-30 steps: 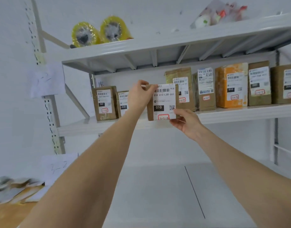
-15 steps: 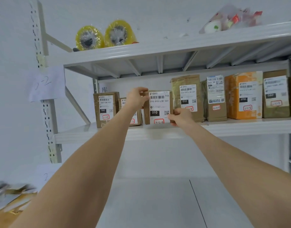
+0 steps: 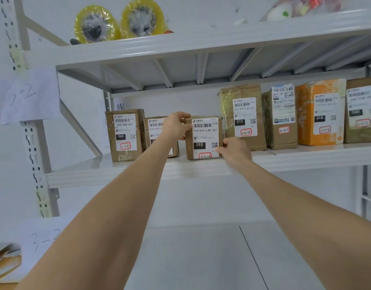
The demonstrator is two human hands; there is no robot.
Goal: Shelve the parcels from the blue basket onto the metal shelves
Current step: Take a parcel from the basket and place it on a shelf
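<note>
Parcel: the parcel [image 3: 203, 139] stands upright on the metal shelf [image 3: 117, 172], centre frame, label facing out, likely for reading.
Hands: left hand [image 3: 176, 125] grips its top-left corner, right hand [image 3: 234, 151] pinches the lower-right, probably squaring it.

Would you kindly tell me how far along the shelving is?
Done: other parcels stand labelled on the shelf. In hand: the 3-2-3 parcel appears set down in its gap, left hand gripping its top corner, right hand pinching its lower edge. Left: releasing it; the basket is out of view.
</note>
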